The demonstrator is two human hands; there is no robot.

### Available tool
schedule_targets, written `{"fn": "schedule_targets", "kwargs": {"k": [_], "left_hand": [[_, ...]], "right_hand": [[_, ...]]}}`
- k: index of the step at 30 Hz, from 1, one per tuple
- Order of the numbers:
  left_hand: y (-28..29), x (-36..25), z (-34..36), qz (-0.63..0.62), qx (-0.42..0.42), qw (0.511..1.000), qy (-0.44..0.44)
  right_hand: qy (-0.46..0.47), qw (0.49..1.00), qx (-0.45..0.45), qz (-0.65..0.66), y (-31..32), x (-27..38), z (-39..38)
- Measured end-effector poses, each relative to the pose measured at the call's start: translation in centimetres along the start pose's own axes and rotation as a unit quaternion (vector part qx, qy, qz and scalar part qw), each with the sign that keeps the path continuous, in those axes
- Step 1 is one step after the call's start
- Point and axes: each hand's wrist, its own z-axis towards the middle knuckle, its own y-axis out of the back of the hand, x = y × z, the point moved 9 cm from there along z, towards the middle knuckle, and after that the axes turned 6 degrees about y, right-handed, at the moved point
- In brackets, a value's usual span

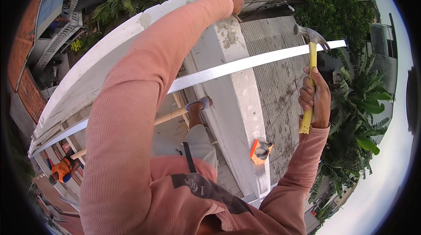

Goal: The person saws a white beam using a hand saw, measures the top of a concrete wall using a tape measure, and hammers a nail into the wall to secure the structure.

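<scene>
My right hand (pixel 315 96) is wrapped round the yellow handle of a claw hammer (pixel 312 55), its steel head raised upward. Behind the hammer a long silver metal bar (pixel 245 63) crosses the view, passing over a concrete wall top (pixel 245 86) and under my left arm. That arm stretches far forward, and my left hand (pixel 237 5) is at the rough far end of the wall. Its fingers are mostly hidden, so I cannot tell whether it grips anything. Nearer to me, a hand saw with an orange handle (pixel 255 158) lies on the wall top.
A grey corrugated roof (pixel 276 86) adjoins the wall on the right, with trees (pixel 359 99) beyond. My sandalled foot (pixel 198 104) is left of the wall near a wooden pole (pixel 171 115). Lower down at left, another person (pixel 63 169) in orange is bent over. A curved pale parapet (pixel 87 66) runs along the left.
</scene>
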Motion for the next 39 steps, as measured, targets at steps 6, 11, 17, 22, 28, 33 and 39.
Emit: {"fn": "schedule_targets", "kwargs": {"k": [6,11,17,22,28,33,39], "left_hand": [[-0.7,-0.2,1.0,-0.141,-0.022,0.99,-0.015],[-0.6,-1.1,-0.8,-0.012,-0.015,1.0,0.009],[-2.4,2.0,-6.6,-0.214,-0.104,0.966,0.102],[-3.2,1.5,-16.8,-0.495,-0.222,0.832,0.115],[-8.6,8.9,-27.8,-0.476,-0.347,0.748,0.307],[-12.1,15.0,-30.9,-0.198,-0.463,0.768,0.396],[-15.1,16.0,-29.3,-0.168,-0.444,0.758,0.448]], "right_hand": [[0.014,1.0,-0.019,-0.009,2.0,0.7,-1.6],[-0.002,0.999,0.008,-0.04,1.8,0.7,-1.5],[-0.063,0.987,0.134,0.064,-3.8,-0.8,4.5],[-0.137,0.969,0.109,0.177,-6.0,-4.7,14.2],[-0.265,0.933,0.183,0.159,-11.4,-11.1,16.2],[-0.234,0.93,0.137,0.248,-9.3,-9.2,16.8],[-0.28,0.925,0.147,0.211,-13.5,-12.4,14.4]]}}
